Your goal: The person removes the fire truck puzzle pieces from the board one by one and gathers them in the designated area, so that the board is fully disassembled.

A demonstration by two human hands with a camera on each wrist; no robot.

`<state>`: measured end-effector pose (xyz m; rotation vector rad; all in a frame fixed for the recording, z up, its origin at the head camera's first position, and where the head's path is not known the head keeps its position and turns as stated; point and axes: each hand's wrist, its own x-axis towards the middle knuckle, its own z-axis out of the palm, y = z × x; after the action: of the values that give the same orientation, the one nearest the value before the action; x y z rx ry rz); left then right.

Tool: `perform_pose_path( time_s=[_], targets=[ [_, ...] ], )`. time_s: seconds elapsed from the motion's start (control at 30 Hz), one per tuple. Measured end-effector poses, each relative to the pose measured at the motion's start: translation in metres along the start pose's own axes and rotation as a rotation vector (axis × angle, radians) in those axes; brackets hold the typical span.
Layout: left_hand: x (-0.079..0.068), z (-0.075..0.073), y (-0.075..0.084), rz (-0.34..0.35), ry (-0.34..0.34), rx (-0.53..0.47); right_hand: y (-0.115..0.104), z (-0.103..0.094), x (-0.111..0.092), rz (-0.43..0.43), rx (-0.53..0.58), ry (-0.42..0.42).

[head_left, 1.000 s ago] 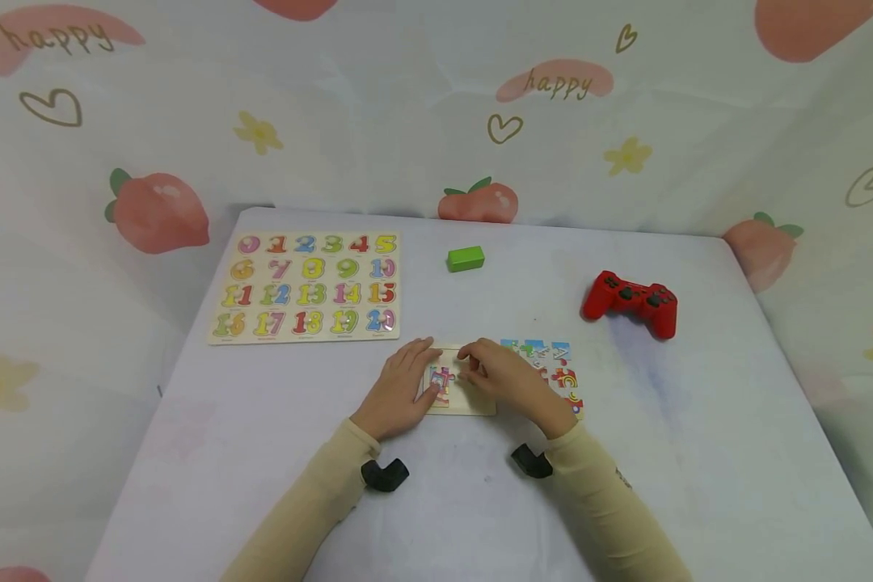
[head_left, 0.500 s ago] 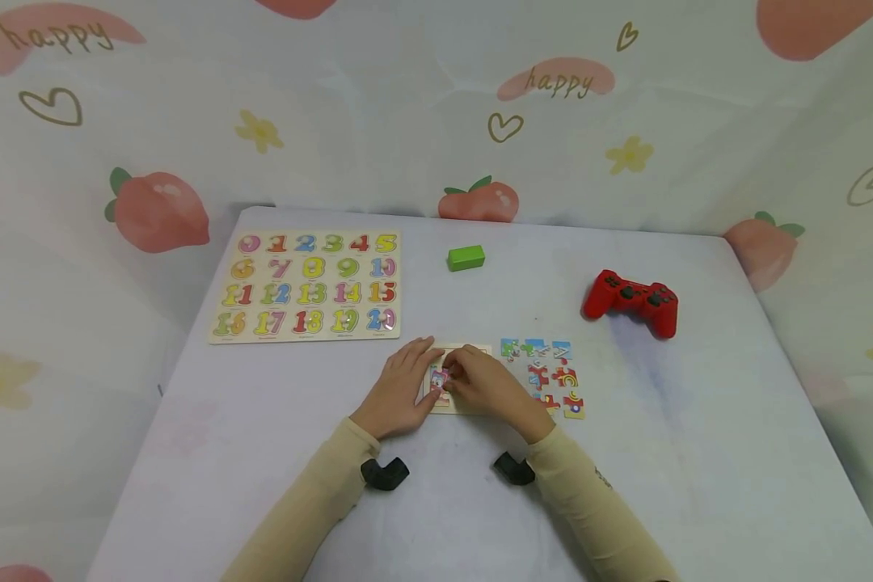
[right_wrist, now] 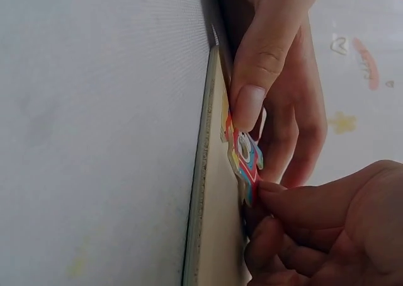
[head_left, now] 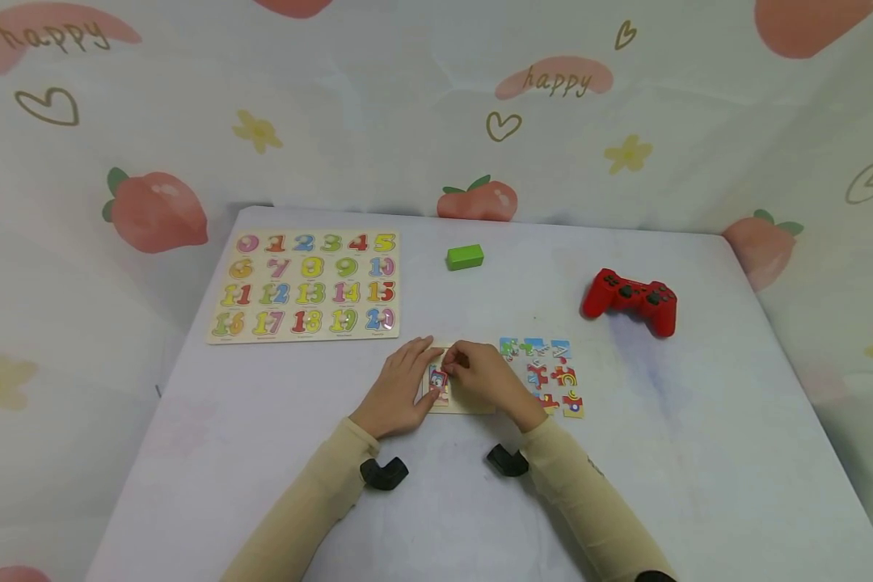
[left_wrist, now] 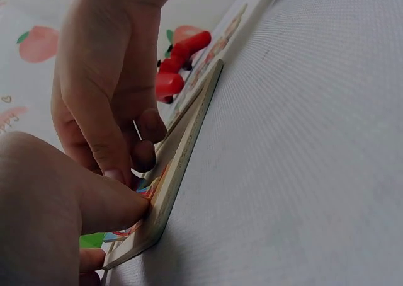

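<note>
A small wooden puzzle board [head_left: 474, 403] lies in front of me, with colourful jigsaw pieces [head_left: 438, 383] at its left side. My left hand [head_left: 398, 390] rests along the board's left edge, fingers extended. Its thumb [right_wrist: 250, 106] presses on a piece in the right wrist view. My right hand [head_left: 486, 377] reaches over the board from the right, its thumb and forefinger pinching the end of a red and blue jigsaw piece [right_wrist: 247, 152]. Beside the board on the right lie several loose jigsaw pieces [head_left: 563, 377], partly hidden by the right hand.
A number puzzle board [head_left: 304, 307] with knobbed numerals lies at the back left. Behind the small board sits a green block [head_left: 465, 257]. A red game controller [head_left: 629, 301] lies to the right on the white table [head_left: 713, 453].
My right hand has moved left across the board to the pieces near my left thumb, then slightly up. More loose pieces show on the right. The left hand has stayed in place.
</note>
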<state>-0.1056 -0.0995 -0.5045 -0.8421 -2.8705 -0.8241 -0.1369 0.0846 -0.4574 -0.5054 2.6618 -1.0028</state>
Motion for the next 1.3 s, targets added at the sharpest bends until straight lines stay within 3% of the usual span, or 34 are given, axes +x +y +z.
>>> perform_pose_path(
  time_s=[0.37, 0.7, 1.03, 1.3],
  targets=[
    [0.001, -0.001, 0.001, 0.014, 0.012, -0.005, 0.003, -0.001, 0.005, -0.013, 0.010, -0.019],
    [0.001, 0.000, -0.001, 0.016, 0.012, -0.014, 0.002, -0.006, 0.006, 0.043, 0.023, -0.037],
    [0.002, -0.001, 0.001, -0.002, -0.005, -0.011, 0.030, -0.049, -0.010, 0.144, 0.035, -0.029],
    [0.001, 0.000, 0.001, -0.004, -0.005, -0.008, 0.054, -0.076, -0.024, 0.193, 0.029, -0.092]
  ],
)
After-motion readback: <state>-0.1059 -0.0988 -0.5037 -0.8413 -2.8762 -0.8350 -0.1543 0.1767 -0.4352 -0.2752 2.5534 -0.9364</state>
